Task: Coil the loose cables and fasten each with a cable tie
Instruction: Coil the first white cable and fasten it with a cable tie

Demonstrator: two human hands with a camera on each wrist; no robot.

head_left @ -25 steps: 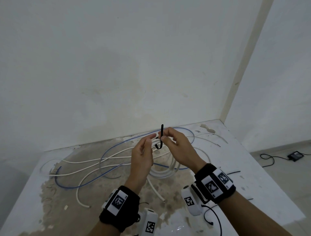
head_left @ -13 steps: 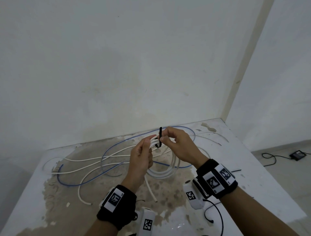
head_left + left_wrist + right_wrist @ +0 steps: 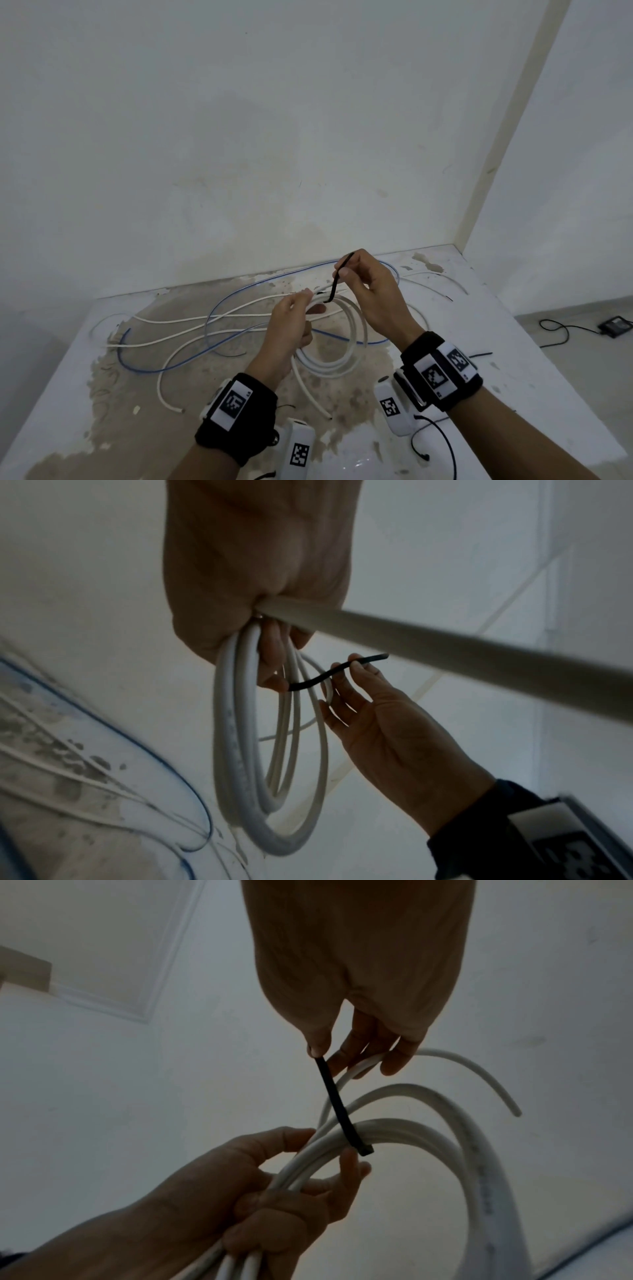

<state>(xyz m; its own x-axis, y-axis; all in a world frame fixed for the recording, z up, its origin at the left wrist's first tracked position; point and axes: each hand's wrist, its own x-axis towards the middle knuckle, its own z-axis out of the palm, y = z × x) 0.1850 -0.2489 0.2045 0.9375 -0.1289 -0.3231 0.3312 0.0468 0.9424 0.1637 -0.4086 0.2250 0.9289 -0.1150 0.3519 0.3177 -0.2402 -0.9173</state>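
A blue cable (image 3: 164,368) and loose white cables (image 3: 171,339) sprawl on the left of the counter (image 3: 513,342). The left hand (image 3: 291,329) has its grip clamped on the coiled white cable (image 3: 356,339), held above the counter. Just right, the right hand (image 3: 373,294) pinches the black cable tie (image 3: 337,279) looped around the coil

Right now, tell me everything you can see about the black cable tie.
The black cable tie is a thin, flat, flexible strap, plastic by its look. It wraps around the bundled strands of the white cable coil, its small square head sitting against the strands beside a left hand finger. Its free tail rises in a slight curve to the right hand, which pinches it near the tip. Whether it is cinched fully tight cannot be told.
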